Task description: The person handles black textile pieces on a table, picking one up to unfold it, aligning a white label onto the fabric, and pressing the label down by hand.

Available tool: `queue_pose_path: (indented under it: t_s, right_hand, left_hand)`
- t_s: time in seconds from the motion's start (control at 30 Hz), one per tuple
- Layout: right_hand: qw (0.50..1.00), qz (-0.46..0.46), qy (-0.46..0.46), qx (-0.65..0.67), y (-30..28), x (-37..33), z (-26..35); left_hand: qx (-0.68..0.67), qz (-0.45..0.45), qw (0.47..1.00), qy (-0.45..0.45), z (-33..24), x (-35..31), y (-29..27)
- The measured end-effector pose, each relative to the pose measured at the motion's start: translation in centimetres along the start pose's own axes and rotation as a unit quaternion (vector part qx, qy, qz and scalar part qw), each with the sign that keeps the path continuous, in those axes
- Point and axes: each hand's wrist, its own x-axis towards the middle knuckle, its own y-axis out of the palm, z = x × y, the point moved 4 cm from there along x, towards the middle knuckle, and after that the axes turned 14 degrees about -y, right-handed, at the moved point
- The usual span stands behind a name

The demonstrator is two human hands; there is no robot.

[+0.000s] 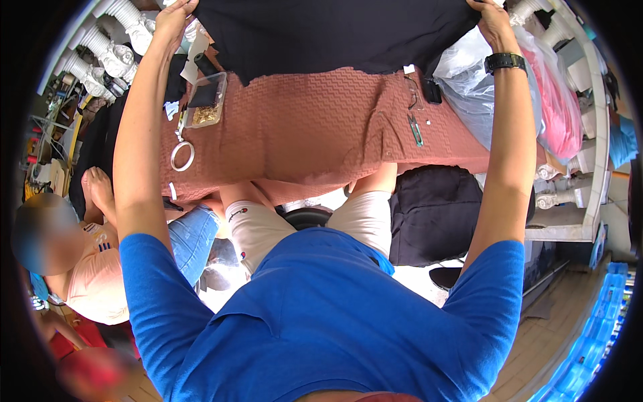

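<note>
A wide piece of black cloth [335, 37] is stretched out over the far side of the table. My left hand [175, 20] grips its upper left corner, and my right hand [493, 21] grips the upper right one. Both arms reach far forward, and the cloth's top edge runs out of the picture. Its lower edge hangs loosely over the brown textured tablecloth [295, 127]. Near my left forearm stands a clear plastic box [218, 110] with small gold-coloured pieces and something dark in it. A black thread spool [204, 63] lies beyond the box.
A white ring [182, 156] lies at the left; green-handled thread snips [416, 130], glasses [412, 94] and a black case-like object [432, 92] lie at the right. Plastic bags [465, 94], one with pink contents [552, 100], flank my right arm. Another person [87, 248] sits close on my left.
</note>
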Motion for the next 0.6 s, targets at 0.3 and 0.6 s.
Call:
queue_pose_path:
  t_s: [0.3, 0.6]
  right_hand:
    - [0.970, 0.003, -0.050, -0.238, -0.9, -1.9, 1.3]
    - [0.864, 0.064, -0.099, -0.489, -5.3, -12.2, 8.9]
  left_hand:
    - [0.043, -0.039, 0.995, 0.077, -1.6, -2.0, 0.7]
    - [0.379, -0.129, 0.868, 0.293, -4.4, -12.3, 0.5]
